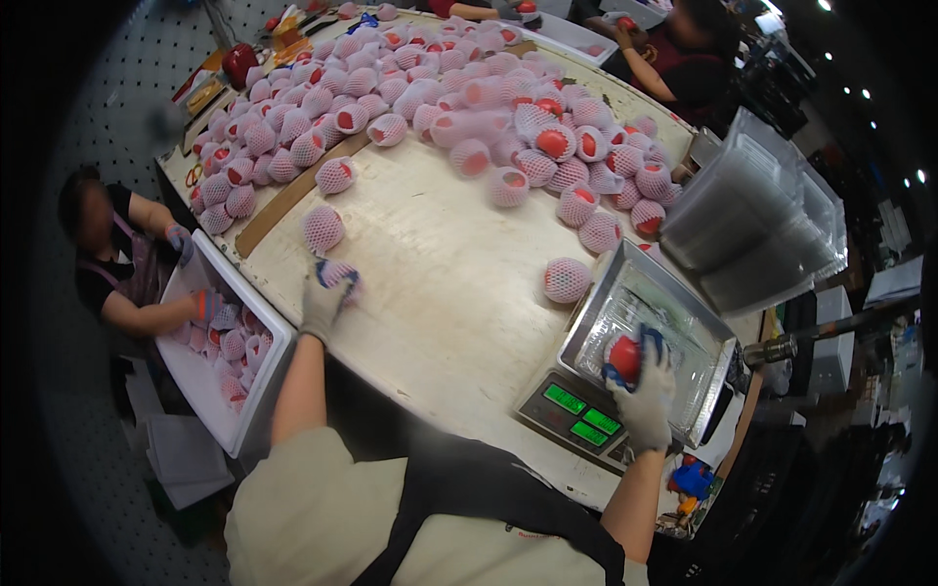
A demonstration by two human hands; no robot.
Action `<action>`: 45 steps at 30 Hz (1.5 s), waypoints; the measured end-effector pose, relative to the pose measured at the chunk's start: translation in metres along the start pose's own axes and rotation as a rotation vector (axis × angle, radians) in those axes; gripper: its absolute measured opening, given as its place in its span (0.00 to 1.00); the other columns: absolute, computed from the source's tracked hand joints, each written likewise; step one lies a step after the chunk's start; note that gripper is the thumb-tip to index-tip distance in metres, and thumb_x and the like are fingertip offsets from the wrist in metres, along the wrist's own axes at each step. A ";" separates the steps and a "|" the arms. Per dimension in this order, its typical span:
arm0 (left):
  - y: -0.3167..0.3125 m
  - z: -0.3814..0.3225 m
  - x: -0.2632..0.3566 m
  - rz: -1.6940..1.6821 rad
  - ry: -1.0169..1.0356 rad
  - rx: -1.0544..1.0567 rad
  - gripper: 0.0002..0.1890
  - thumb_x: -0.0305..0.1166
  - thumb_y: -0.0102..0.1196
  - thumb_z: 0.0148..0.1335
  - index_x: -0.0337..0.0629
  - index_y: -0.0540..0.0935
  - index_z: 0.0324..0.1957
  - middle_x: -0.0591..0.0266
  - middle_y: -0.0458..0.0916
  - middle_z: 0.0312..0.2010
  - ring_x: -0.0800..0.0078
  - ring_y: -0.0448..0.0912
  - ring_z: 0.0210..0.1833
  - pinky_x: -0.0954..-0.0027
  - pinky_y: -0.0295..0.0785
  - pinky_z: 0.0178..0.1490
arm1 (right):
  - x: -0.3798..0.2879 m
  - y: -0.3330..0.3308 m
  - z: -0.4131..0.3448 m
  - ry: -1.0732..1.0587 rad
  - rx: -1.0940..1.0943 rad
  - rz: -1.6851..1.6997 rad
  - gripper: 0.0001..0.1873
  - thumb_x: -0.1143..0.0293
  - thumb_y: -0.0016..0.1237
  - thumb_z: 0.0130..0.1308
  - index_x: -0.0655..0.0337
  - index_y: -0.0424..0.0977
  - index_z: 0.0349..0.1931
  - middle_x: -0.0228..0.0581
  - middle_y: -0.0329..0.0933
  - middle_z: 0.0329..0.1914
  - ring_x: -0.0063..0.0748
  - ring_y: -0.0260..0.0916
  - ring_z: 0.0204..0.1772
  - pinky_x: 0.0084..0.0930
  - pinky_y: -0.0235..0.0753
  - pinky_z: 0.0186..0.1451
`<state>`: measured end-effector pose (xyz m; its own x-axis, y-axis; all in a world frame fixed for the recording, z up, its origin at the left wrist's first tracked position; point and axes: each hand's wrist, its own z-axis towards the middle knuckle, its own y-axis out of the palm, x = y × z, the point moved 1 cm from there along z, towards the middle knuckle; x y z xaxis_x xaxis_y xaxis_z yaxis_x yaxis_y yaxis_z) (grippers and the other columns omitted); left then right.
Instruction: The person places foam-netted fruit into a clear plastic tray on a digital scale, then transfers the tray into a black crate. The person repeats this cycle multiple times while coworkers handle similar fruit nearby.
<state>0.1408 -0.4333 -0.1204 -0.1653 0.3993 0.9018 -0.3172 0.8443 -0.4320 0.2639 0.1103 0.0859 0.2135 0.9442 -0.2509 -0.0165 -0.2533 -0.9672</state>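
Observation:
My left hand [327, 297], in a grey glove with blue fingertips, is closed around a net-wrapped red fruit [341, 277] near the table's left edge. Two more wrapped fruits [323, 228] rest just beyond it. On the right, my gloved right hand [645, 384] grips a red fruit [623, 359] over a clear plastic tray [678, 315]. That tray sits in the metal pan [722, 381] of a digital scale [568, 421] with lit green displays. One wrapped fruit [567, 280] lies beside the pan's left corner.
A large heap of net-wrapped red fruits [396, 80] covers the table's far side, with a wooden strip [282, 201] at its left. Stacked clear containers [747, 220] stand right of the scale. A person [110, 256] reaches into a white foam box [278, 366] at left; others work across the table.

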 end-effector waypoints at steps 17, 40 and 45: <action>0.138 -0.108 0.179 0.819 0.510 -0.484 0.41 0.47 0.66 0.49 0.47 0.69 0.67 0.55 0.74 0.58 0.53 0.72 0.60 0.52 0.64 0.64 | 0.012 -0.020 0.018 -0.184 -0.154 -0.056 0.45 0.55 0.66 0.46 0.59 0.65 0.66 0.48 0.67 0.67 0.54 0.64 0.66 0.43 0.59 0.72; 0.407 0.049 0.263 0.466 0.413 -0.418 0.40 0.32 0.62 0.50 0.57 0.65 0.69 0.38 0.60 0.67 0.43 0.69 0.63 0.50 0.69 0.63 | 0.038 0.015 0.006 -0.219 0.206 0.285 0.37 0.46 0.56 0.52 0.65 0.73 0.56 0.53 0.71 0.60 0.56 0.64 0.65 0.52 0.53 0.72; 0.351 0.025 0.302 -0.471 0.315 -0.552 0.46 0.21 0.67 0.42 0.38 0.65 0.68 0.51 0.72 0.59 0.65 0.76 0.55 0.67 0.79 0.52 | 0.040 0.016 0.002 -0.201 0.224 0.305 0.39 0.50 0.60 0.51 0.62 0.71 0.61 0.49 0.70 0.61 0.54 0.63 0.66 0.53 0.51 0.75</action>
<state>-0.0439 -0.0251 -0.0004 0.1693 -0.0318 0.9851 0.2345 0.9721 -0.0089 0.2700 0.1446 0.0607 -0.0286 0.8609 -0.5080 -0.2658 -0.4965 -0.8264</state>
